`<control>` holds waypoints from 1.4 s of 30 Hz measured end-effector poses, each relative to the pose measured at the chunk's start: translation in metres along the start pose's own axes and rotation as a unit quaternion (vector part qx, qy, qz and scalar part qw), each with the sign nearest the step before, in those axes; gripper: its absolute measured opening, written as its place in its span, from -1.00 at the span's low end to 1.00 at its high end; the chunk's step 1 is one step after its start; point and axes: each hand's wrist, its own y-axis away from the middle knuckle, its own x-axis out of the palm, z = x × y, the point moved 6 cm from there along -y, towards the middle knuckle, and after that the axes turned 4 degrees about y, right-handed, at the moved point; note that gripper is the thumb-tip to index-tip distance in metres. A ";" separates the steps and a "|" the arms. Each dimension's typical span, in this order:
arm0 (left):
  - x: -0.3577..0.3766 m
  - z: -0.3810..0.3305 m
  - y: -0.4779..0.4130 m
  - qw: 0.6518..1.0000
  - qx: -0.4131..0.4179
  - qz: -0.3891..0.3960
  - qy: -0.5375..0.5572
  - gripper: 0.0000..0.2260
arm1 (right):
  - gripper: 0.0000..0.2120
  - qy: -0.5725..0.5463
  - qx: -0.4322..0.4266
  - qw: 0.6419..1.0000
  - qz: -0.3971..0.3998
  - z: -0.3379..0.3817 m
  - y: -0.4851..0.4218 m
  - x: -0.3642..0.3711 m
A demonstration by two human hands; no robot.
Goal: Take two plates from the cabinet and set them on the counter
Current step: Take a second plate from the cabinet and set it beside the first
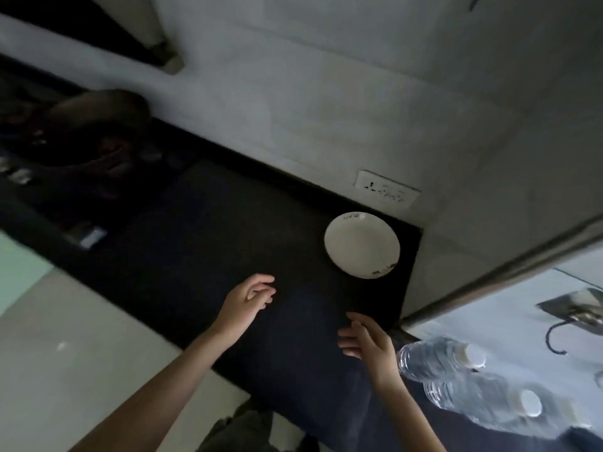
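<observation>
The dark tabletop (202,256) holds one round white plate (361,245), lying flat, face up. Your left hand (246,301) and right hand (368,340) hang loose, holding nothing.

Dark counter (202,243) with one white plate (361,244) near its far corner.

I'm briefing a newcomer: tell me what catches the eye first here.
The round white ceramic plate stands out against the black stone counter, near the wall corner. Both bare hands, left and right, hover empty over the counter. Two clear plastic water bottles lie at lower right.
</observation>
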 end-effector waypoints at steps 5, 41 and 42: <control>-0.026 0.113 0.127 0.984 -0.101 -0.137 0.060 -0.78 | -0.79 0.073 0.076 0.982 0.160 -0.062 0.036 0.028; -0.303 0.424 0.571 0.739 -0.273 -0.532 0.312 -0.82 | -0.74 0.394 0.006 0.820 0.414 -0.155 0.238 0.527; -0.330 0.423 0.559 0.745 -0.261 -0.530 0.311 -0.83 | -0.73 0.397 -0.002 0.821 0.410 -0.152 0.231 0.539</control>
